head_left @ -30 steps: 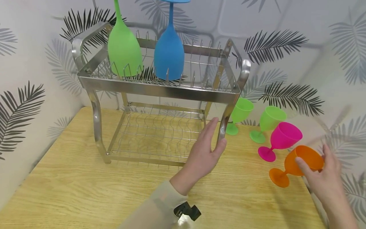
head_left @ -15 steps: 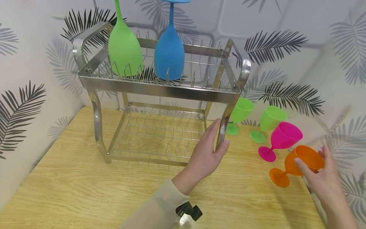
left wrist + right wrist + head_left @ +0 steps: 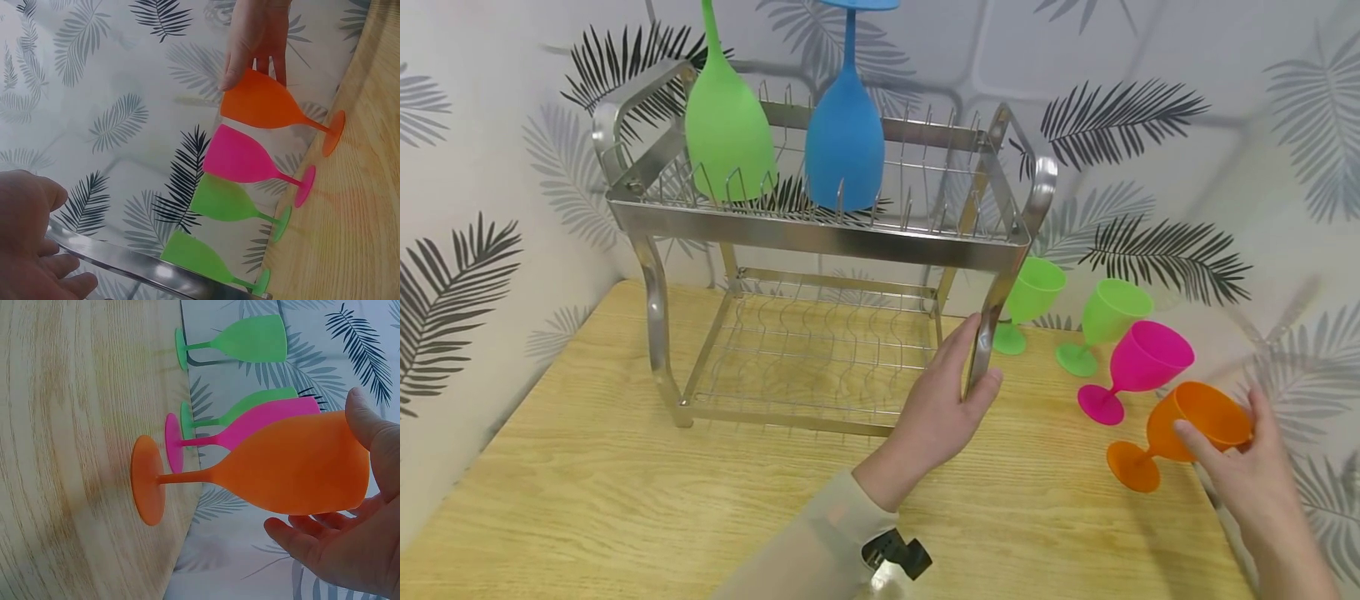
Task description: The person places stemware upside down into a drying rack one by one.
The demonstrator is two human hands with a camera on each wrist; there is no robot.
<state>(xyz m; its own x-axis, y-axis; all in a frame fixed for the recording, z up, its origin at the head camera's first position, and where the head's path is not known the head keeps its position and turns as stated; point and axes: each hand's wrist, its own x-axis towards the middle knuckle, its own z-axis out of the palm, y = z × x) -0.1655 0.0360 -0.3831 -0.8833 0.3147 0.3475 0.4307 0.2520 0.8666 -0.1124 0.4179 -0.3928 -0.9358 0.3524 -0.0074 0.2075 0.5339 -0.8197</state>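
In the head view, my left hand (image 3: 936, 408) rests at the right front leg of a two-tier metal dish rack (image 3: 820, 233), thumb on one side and straight fingers on the other. My right hand (image 3: 1251, 467) holds the bowl of an orange goblet (image 3: 1198, 421) near its rim, thumb on the near side. The right wrist view shows its fingers (image 3: 294, 540) along the bowl's other side. The orange goblet's foot is on the table. Beside it stand a pink goblet (image 3: 1150, 358) and two green goblets, one nearer (image 3: 1112, 312) and one partly behind the rack leg (image 3: 1033, 292).
On the rack's top tier, a large green goblet (image 3: 730, 133) and a large blue goblet (image 3: 845, 142) stand upside down. Wire slots line the lower tier (image 3: 805, 358). The wooden table (image 3: 625, 500) meets a leaf-patterned wall covering (image 3: 1150, 50) at the back and sides.
My left hand has shifted slightly right, closer against the rack leg. My right hand's fingers have drawn in a little at the orange goblet's rim. The goblets stay in place.
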